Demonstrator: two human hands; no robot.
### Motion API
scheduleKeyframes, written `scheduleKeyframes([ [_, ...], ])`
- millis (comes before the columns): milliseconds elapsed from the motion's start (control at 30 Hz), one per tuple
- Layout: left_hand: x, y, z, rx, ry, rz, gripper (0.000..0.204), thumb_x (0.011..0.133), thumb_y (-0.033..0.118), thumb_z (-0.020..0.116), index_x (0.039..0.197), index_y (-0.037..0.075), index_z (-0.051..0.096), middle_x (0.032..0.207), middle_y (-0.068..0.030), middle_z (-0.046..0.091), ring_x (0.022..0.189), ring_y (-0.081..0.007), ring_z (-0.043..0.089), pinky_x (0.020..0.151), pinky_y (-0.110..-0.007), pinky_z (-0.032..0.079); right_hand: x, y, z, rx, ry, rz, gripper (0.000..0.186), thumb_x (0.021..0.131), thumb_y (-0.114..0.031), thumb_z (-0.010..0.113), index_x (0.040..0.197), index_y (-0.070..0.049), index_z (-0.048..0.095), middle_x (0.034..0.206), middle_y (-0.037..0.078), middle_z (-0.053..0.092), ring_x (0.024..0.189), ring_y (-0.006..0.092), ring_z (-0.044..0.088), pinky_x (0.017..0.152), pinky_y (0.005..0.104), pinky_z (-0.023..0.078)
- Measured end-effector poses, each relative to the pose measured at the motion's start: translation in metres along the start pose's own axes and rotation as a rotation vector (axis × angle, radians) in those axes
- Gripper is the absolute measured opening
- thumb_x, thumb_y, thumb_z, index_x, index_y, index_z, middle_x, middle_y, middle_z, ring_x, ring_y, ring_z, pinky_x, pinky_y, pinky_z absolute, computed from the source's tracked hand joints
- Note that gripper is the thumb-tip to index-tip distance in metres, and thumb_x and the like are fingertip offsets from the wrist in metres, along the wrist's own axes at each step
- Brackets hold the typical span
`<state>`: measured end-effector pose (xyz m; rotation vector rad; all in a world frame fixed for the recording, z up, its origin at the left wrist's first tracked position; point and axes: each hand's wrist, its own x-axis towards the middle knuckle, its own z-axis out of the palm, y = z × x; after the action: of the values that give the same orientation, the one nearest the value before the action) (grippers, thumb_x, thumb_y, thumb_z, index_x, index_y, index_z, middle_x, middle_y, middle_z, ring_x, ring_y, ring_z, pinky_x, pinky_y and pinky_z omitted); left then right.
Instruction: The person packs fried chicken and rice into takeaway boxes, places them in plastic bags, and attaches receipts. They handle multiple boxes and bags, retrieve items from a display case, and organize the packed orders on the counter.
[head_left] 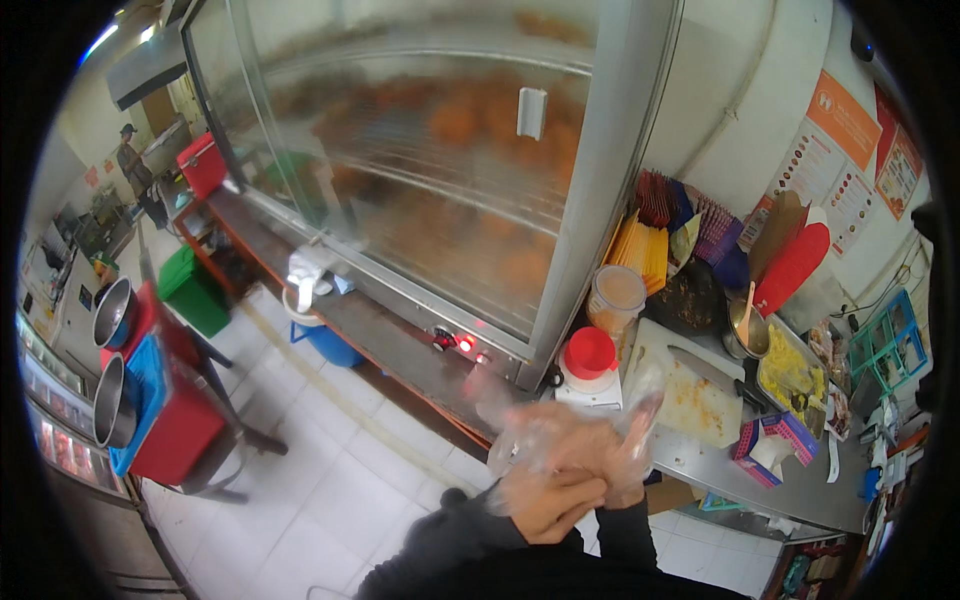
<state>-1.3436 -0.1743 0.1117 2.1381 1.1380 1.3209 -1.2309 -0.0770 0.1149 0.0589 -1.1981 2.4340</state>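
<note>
A clear, thin plastic glove covers my right hand, whose fingers look spread, though blur softens them. Across its wrist lies my left hand, fingers pressed together on the plastic near the cuff. Loose plastic shows around the left hand too, and I cannot make out how far it covers that hand. Just beyond both hands stands a small white scale with a red round container on it. To its right, a white cutting board with brown crumbs rests on the metal counter.
A steamy glass cabinet with orange-brown food fills the middle. On the right are a knife, a tray of yellow food, a pot and a purple box. Metal bowls sit atop a red cooler at left.
</note>
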Motion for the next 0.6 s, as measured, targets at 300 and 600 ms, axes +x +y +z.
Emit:
scheduleKeyframes([
  [300, 0.041, -0.029, -0.011, -0.317, -0.286, -0.024, 0.026, 0.089, 0.015, 0.069, 0.076, 0.008, 0.047, 0.065, -0.0078, 0.051, 0.054, -0.0278, 0.055, 0.05, -0.037, 0.039, 0.025, -0.014, -0.007, 0.226, 0.115, -0.274, 0.111, 0.068, -0.099, 0.028, 0.157, -0.04, -0.001, 0.165, 0.01, 0.007, 0.133, 0.0389, 0.041, 0.113, 0.0581, 0.023],
  [600, 0.071, -0.066, -0.021, -0.461, -0.474, 0.013, 0.03, 0.091, 0.014, 0.068, 0.075, 0.005, 0.044, 0.059, -0.009, 0.046, 0.051, -0.0272, 0.05, 0.049, -0.037, 0.036, 0.043, -0.032, -0.013, 0.082, 0.381, -0.764, 0.103, 0.084, -0.074, 0.051, 0.159, -0.022, 0.003, 0.165, 0.004, 0.007, 0.133, 0.0317, 0.044, 0.108, 0.0666, 0.028],
])
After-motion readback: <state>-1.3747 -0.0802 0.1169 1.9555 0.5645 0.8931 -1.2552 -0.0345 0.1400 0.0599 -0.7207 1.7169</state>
